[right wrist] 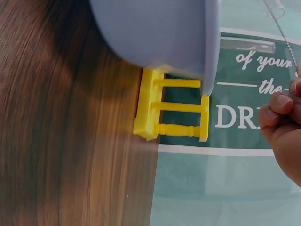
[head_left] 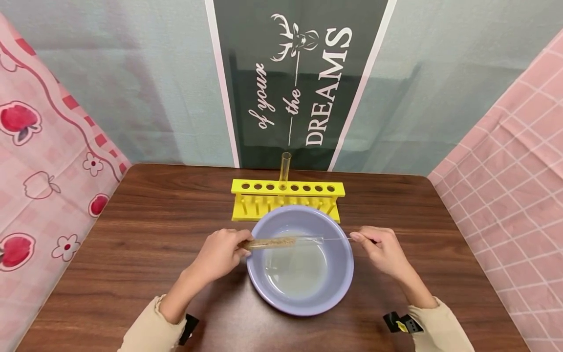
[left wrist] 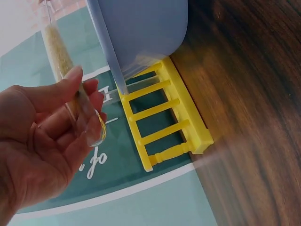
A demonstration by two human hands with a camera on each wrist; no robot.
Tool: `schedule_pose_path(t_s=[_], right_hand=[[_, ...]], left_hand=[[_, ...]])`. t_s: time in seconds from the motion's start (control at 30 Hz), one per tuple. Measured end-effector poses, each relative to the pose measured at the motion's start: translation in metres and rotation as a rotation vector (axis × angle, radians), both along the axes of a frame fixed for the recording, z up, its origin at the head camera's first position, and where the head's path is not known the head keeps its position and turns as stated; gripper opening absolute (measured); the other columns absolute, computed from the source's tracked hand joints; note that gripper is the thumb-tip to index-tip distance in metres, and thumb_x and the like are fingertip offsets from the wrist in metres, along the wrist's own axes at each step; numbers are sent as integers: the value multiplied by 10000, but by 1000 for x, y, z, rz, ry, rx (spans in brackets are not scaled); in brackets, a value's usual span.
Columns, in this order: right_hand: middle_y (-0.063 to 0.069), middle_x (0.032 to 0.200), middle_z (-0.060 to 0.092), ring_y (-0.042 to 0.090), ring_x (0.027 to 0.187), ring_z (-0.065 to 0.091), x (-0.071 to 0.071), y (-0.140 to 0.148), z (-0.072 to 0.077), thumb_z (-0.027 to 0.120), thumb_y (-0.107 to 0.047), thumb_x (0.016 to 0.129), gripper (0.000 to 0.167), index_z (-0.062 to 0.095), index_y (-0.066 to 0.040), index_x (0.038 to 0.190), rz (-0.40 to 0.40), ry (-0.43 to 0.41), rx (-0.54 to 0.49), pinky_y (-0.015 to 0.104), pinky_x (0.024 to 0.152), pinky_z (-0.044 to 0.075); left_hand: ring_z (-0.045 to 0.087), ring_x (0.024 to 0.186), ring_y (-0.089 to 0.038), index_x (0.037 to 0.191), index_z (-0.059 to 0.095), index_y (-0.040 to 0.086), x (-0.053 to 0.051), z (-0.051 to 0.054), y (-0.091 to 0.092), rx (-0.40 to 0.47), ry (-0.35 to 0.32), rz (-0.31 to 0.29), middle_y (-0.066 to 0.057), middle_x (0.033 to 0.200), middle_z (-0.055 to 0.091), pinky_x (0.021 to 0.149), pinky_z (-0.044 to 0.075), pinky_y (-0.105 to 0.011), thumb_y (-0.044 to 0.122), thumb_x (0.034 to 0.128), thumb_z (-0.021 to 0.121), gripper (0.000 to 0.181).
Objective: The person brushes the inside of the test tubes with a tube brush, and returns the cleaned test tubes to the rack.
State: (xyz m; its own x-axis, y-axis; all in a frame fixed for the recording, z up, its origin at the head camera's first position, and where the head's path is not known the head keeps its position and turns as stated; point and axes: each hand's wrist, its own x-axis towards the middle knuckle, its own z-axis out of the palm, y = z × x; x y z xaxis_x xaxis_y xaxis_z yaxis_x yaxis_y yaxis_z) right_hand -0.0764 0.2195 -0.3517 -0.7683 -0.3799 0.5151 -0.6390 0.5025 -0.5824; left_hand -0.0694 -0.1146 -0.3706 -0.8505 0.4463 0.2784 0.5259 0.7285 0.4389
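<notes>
The left hand point(head_left: 222, 252) grips the test tube point(head_left: 311, 239) around its left end, above the basin point(head_left: 303, 311); the right hand point(head_left: 380, 247) pinches the wire handle of the brush point(head_left: 283, 241) inserted in it. Interior scrubbing appears in hand; the next stroke calls for steady axial alignment.

Both sleeves point(head_left: 440, 328) are beige, each with a black fitting point(head_left: 391, 322) beside it, the right one yellow-marked.
</notes>
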Motion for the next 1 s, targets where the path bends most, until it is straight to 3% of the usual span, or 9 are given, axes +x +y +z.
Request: schedule_pose_path(t_s=[0.13,0.23,0.33,0.47,0.6,0.7,0.87,1.0], right_hand=[[-75,589,473,24,520,396,0,0,2,631,218,677,304,617,-85,665,-13,22,18,139,477,315],[-81,551,413,10,504,358,0,0,-1,622,204,698,318,585,-105,630,-25,-18,-5,169,446,293],[-91,509,351,7,472,318,-3,4,-9,610,128,771,342,516,-120,556,-78,-160,-21,220,406,268],[-67,471,317,45,426,285,-8,11,-16,572,-21,873,407,418,-53,498,-118,-481,-92,267,372,244],[21,457,268,123,387,211,-10,15,-15,519,-47,910,436,328,18,523,-7,-779,-325,314,366,178],[51,467,214,178,387,146,-11,19,-15,477,-22,923,424,278,-5,548,124,-926,-483,342,398,139],[51,472,162,178,395,105,-14,24,-16,389,16,942,412,256,-20,554,277,-1066,-582,317,417,121],[51,482,166,162,399,119,-16,27,-15,364,20,949,405,256,-17,560,293,-1081,-587,306,425,131]], left_hand=[[589,618,-95,845,664,130,-1,1,-4,15,-42,-8,44,717,650,548,449,-290,68,683,771,203],[576,610,-111,830,655,137,0,0,-4,-6,-16,16,40,694,625,533,440,-297,58,670,777,216],[565,600,-144,806,640,137,1,-2,-2,-39,50,57,31,666,586,504,432,-320,38,648,782,234],[567,600,-183,785,620,132,2,-6,0,-74,149,94,9,659,579,460,418,-342,0,633,768,250],[583,643,-193,775,608,125,2,-11,0,-79,238,95,4,692,616,439,414,-349,-39,623,742,261],[592,684,-190,793,618,108,3,-13,0,-70,309,79,1,741,651,430,418,-347,-67,617,720,268],[595,714,-180,823,623,84,2,-15,1,-75,413,61,-15,795,670,417,420,-330,-103,612,673,286],[597,713,-185,819,617,87,1,-16,1,-77,414,58,-18,790,667,424,426,-334,-92,611,684,283]])
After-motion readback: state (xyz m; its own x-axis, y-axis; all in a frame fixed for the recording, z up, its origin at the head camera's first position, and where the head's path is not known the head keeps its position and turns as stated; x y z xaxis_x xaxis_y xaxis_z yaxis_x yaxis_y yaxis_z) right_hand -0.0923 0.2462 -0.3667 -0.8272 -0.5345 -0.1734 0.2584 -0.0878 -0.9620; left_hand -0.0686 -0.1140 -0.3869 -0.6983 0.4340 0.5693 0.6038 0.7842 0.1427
